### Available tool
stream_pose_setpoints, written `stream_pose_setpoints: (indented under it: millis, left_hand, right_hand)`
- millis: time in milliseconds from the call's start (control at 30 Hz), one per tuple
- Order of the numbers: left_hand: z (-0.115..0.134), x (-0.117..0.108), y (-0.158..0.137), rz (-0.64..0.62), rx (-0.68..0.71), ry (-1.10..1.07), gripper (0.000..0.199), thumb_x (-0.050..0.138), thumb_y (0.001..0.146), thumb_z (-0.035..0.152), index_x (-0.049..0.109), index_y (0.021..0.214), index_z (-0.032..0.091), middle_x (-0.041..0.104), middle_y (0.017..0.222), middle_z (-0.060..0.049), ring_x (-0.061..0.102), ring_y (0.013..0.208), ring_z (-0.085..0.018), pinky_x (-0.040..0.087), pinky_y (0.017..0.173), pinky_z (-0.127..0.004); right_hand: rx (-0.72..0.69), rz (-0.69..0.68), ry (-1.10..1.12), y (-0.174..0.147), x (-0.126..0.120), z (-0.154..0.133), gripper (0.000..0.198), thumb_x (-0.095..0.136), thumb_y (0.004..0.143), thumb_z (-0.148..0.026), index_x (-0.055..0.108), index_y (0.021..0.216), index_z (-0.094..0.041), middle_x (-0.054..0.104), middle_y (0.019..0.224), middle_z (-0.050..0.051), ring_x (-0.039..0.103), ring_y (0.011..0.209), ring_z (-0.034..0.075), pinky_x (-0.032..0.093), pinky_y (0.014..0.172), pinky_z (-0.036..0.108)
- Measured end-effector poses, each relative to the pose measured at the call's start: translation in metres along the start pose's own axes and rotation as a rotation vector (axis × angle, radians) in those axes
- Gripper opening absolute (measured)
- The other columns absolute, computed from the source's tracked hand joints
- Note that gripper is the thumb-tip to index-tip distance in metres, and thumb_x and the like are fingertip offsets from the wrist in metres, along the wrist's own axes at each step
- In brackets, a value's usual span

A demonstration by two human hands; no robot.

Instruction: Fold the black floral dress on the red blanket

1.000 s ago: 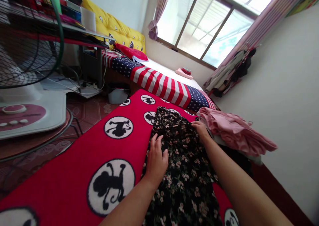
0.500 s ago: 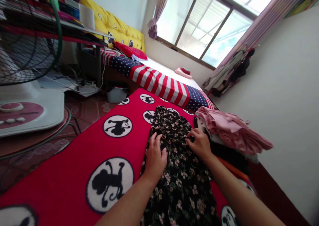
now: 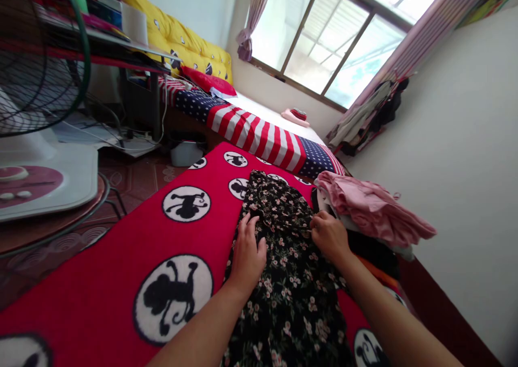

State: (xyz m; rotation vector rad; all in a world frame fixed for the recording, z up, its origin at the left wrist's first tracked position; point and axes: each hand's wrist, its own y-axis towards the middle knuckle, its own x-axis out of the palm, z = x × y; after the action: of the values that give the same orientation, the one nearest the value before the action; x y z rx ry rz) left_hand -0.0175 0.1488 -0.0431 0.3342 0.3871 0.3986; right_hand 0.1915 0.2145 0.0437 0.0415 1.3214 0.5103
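A black floral dress (image 3: pixel 283 280) lies lengthwise on a red blanket (image 3: pixel 109 270) printed with dark figures in white circles. My left hand (image 3: pixel 249 251) rests on the dress's left side near its gathered waist, fingers stretched out and thumb apart. At the right edge of the waist, my right hand (image 3: pixel 329 235) has its fingers closed on the fabric. The narrower top of the dress points away from me, and its lower part runs out of view at the bottom.
Folded pink clothing (image 3: pixel 368 202) tops a pile right of the dress. A white fan (image 3: pixel 44 172) stands on a round stool at the left. Beyond the blanket is a bed with a flag-patterned sheet (image 3: pixel 254 135). A grey bin (image 3: pixel 186 152) sits on the tiled floor.
My right hand has moved slightly right and its fingers have closed on the dress's waist edge. My left hand stays nearly in place. The whole view has shifted a little.
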Motion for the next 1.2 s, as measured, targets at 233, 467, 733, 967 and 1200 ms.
stream_pose_setpoints:
  millis: [233,467,733,967,1200]
  left_hand:
    - [-0.002,-0.002,0.002,-0.013,-0.021,-0.058,0.042,0.047,0.081,0.007,0.049,0.122,0.016,0.046,0.13,-0.013,0.044,0.125,-0.024,0.038,0.107,-0.045]
    - [-0.004,-0.001,0.0,-0.071,0.06,0.006,0.031,0.048,0.08,0.005,0.065,0.101,0.02,0.042,0.133,-0.009,0.051,0.117,-0.024,0.042,0.104,-0.045]
    - [-0.005,0.001,-0.003,-0.112,0.1,0.091,0.029,0.052,0.079,0.008,0.067,0.1,0.021,0.042,0.134,-0.01,0.047,0.121,-0.027,0.04,0.105,-0.048]
    - [-0.004,0.0,-0.001,-0.102,0.069,0.075,0.031,0.051,0.078,0.006,0.065,0.103,0.02,0.044,0.133,-0.01,0.052,0.115,-0.024,0.043,0.102,-0.045]
    - [-0.003,-0.001,-0.002,-0.125,0.052,0.073,0.03,0.051,0.078,0.006,0.066,0.1,0.019,0.044,0.133,-0.01,0.052,0.115,-0.025,0.041,0.103,-0.044]
  right_hand:
    - [0.022,-0.024,0.421,0.054,0.029,-0.047,0.022,0.056,0.079,-0.02,0.067,0.098,-0.023,0.064,0.1,0.004,0.06,0.089,0.018,0.043,0.078,0.028]
    - [-0.106,-0.005,0.552,0.066,0.043,-0.063,0.017,0.061,0.072,-0.015,0.071,0.081,-0.025,0.063,0.115,0.003,0.055,0.109,0.021,0.04,0.097,0.036]
    - [0.104,-0.015,0.738,0.086,0.035,-0.054,0.014,0.059,0.076,-0.03,0.07,0.078,-0.021,0.07,0.084,0.002,0.064,0.079,0.017,0.047,0.077,0.028]
    - [0.361,0.038,0.528,0.076,0.026,-0.07,0.036,0.053,0.079,-0.053,0.064,0.065,-0.022,0.066,0.069,0.005,0.06,0.07,0.02,0.041,0.065,0.029]
    - [0.375,-0.218,0.791,0.08,0.029,-0.092,0.036,0.07,0.064,-0.047,0.057,0.045,-0.02,0.055,0.043,0.002,0.059,0.053,0.018,0.042,0.055,0.027]
